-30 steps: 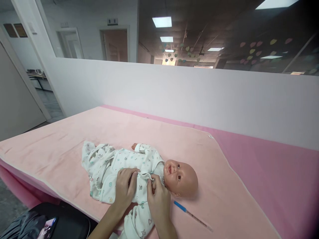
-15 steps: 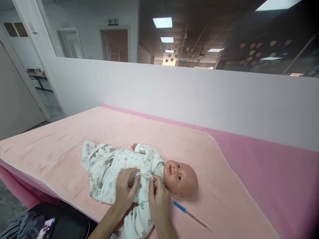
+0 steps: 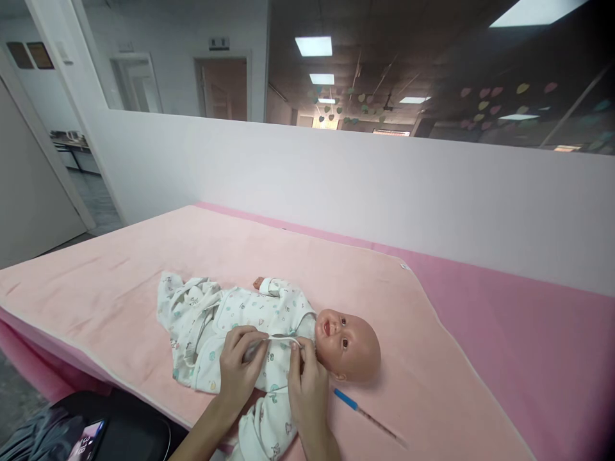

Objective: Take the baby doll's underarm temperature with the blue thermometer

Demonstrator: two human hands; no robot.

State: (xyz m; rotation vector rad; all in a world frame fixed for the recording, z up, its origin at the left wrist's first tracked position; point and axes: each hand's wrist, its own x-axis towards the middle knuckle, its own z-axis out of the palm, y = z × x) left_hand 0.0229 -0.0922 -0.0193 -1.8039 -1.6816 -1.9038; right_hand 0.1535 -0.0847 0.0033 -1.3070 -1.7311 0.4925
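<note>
A baby doll lies on its back, head to the right, dressed in a white printed baby shirt. My left hand pinches the shirt's front edge at the chest between thumb and fingers. Close to the doll's neck, my right hand grips the same white edge. Between the two hands that edge is stretched in a narrow raised band; whether it is a hem or a tie I cannot tell. Bunched printed cloth covers the doll's legs.
Right of my right hand lies a thin rod with a blue end. A peach blanket covers the pink-draped table. A black chair with a lit phone stands at lower left. Behind rises a white wall with glass above.
My hands have drawn slightly apart, the left one shifting a little leftward. The shirt edge between them now looks straighter and more lifted. The doll stays in place.
</note>
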